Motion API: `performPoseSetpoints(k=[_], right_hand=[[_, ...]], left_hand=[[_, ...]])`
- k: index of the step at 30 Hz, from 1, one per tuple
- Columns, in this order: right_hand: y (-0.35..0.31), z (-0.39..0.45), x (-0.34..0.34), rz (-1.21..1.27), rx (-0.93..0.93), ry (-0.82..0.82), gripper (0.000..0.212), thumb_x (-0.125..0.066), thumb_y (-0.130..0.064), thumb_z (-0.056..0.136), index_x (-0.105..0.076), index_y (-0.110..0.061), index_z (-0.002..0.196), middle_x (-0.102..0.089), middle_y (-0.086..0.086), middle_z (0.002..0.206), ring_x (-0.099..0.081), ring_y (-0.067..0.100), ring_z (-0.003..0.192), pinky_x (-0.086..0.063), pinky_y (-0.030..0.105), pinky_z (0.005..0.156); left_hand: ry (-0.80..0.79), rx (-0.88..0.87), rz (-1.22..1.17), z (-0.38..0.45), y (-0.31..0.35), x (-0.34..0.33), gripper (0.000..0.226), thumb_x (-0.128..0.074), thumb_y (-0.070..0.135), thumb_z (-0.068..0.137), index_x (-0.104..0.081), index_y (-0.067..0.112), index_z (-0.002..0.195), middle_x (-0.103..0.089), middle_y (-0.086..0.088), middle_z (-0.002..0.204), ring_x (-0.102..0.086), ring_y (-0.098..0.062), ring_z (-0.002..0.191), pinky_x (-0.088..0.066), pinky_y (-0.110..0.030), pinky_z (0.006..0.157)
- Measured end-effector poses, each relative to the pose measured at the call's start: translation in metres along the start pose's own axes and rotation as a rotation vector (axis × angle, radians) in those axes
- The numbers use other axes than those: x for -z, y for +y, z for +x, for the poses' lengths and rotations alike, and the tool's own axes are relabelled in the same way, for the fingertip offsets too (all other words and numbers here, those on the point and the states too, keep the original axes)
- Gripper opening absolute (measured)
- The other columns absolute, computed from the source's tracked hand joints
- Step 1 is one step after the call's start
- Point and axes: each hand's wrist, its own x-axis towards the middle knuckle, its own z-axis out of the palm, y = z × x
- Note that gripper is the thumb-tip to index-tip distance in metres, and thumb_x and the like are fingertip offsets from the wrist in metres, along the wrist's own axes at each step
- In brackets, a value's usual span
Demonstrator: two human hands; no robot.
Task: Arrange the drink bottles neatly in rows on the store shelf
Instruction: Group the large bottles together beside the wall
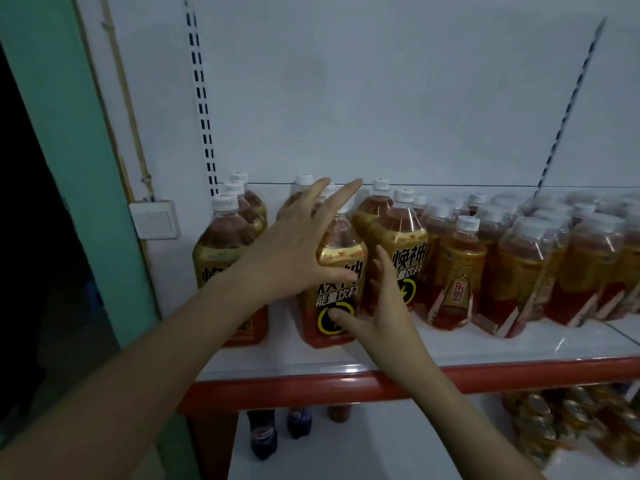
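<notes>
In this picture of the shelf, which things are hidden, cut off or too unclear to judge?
1. Head view: the left hand covers the shoulder of the middle large bottle, so its contact there is unclear.
2. The bottles behind it are hidden by that hand.
3. The small bottles at right blur and run off the edge; no count possible.
4. The cans below are dark and cut off.

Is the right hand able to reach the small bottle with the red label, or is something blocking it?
Probably yes. The small bottle stands at the front, just beside the right hand, with nothing between.
</notes>
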Motion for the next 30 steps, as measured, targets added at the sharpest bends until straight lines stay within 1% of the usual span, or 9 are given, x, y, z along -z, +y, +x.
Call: performPoseSetpoints(k=[4, 9, 16, 19, 21, 23, 25, 27, 30], right_hand=[[0.016, 0.006, -0.001, -0.012, -0.007, -0.075, 0.107, -0.078, -0.027, 0.088, -0.001, -0.035, 0.161, -0.03, -0.013, 0.163, -0.031, 0.005, 0.148, -0.037, 0.034, 0.118], [0.025, 0.014, -0.019, -0.039, 0.028, -0.063, 0.089, -0.071, -0.024, 0.094, -0.013, -0.045, 0.157, -0.056, -0.018, 0.143, -0.057, 0.007, 0.126, -0.053, 0.036, 0.098], [0.026, 0.019, -0.028, 0.094, 0.044, -0.129, 0.099, -0.075, -0.041, 0.085, -0.01, -0.04, 0.16, -0.032, -0.018, 0.16, -0.036, 0.006, 0.146, -0.043, 0.046, 0.113], [0.019, 0.024, -0.02, 0.212, 0.074, -0.127, 0.105, -0.078, -0.058, 0.074, -0.015, -0.044, 0.156, -0.028, -0.02, 0.158, -0.028, -0.004, 0.146, -0.036, 0.03, 0.117], [0.007, 0.027, -0.013, 0.278, 0.06, -0.16, 0.094, -0.076, -0.066, 0.073, -0.013, -0.061, 0.143, -0.025, -0.028, 0.154, -0.024, -0.016, 0.14, -0.03, 0.016, 0.113], [0.001, 0.03, -0.013, 0.417, -0.015, -0.165, 0.08, -0.068, -0.073, 0.076, -0.017, -0.067, 0.137, -0.028, -0.029, 0.152, -0.029, -0.009, 0.142, -0.031, 0.025, 0.117], [-0.002, 0.032, -0.017, 0.513, -0.088, -0.132, 0.084, -0.058, -0.077, 0.077, -0.02, -0.058, 0.15, -0.029, -0.024, 0.158, -0.03, 0.002, 0.146, -0.031, 0.041, 0.122], [-0.004, 0.03, -0.024, 0.518, -0.061, -0.095, 0.087, -0.06, -0.073, 0.083, -0.018, -0.05, 0.155, -0.032, -0.023, 0.157, -0.033, -0.002, 0.144, -0.034, 0.036, 0.12], [-0.01, 0.023, -0.036, 0.431, -0.001, -0.032, 0.082, -0.067, -0.042, 0.092, -0.015, -0.044, 0.156, -0.035, -0.03, 0.149, -0.035, -0.02, 0.133, -0.038, 0.017, 0.114]], left_hand=[[-0.119, -0.014, 0.073, 0.004, 0.003, -0.004, 0.119, -0.079, 0.055, 0.073, 0.022, 0.068, 0.136, 0.02, 0.015, 0.161, -0.023, -0.021, 0.148, -0.041, -0.041, 0.103], [-0.147, 0.045, 0.002, 0.007, -0.004, -0.007, 0.117, -0.08, 0.041, 0.079, 0.02, 0.072, 0.131, 0.025, 0.023, 0.157, -0.028, -0.019, 0.146, -0.041, -0.035, 0.104], [-0.185, 0.057, 0.1, 0.006, -0.01, 0.006, 0.121, -0.082, 0.05, 0.072, 0.02, 0.071, 0.133, 0.012, 0.023, 0.157, -0.042, -0.025, 0.137, -0.05, -0.044, 0.101], [-0.169, 0.017, 0.265, 0.005, -0.013, 0.011, 0.13, -0.082, 0.06, 0.064, 0.023, 0.061, 0.14, -0.002, 0.011, 0.163, -0.034, -0.02, 0.142, -0.045, -0.039, 0.103], [-0.169, 0.036, 0.326, 0.002, -0.015, 0.015, 0.13, -0.078, 0.065, 0.065, 0.029, 0.058, 0.139, -0.02, 0.003, 0.162, -0.035, -0.02, 0.142, -0.041, -0.041, 0.108], [-0.098, -0.021, 0.383, -0.006, -0.017, 0.021, 0.115, -0.068, 0.068, 0.076, 0.02, 0.05, 0.148, -0.037, -0.001, 0.155, -0.04, -0.022, 0.137, -0.038, -0.042, 0.11], [0.157, -0.147, 0.435, -0.021, -0.026, 0.024, 0.086, -0.056, 0.064, 0.089, -0.013, 0.032, 0.156, -0.047, -0.007, 0.146, -0.044, -0.028, 0.135, -0.034, -0.051, 0.113], [0.388, -0.076, 0.461, -0.041, -0.043, 0.022, 0.074, -0.048, 0.065, 0.091, -0.032, 0.021, 0.149, -0.047, -0.013, 0.146, -0.038, -0.034, 0.139, -0.029, -0.06, 0.112], [0.33, 0.098, 0.508, -0.058, -0.066, 0.005, 0.093, -0.039, 0.084, 0.081, -0.023, 0.028, 0.153, -0.026, -0.014, 0.158, -0.016, -0.038, 0.149, -0.022, -0.068, 0.111]])
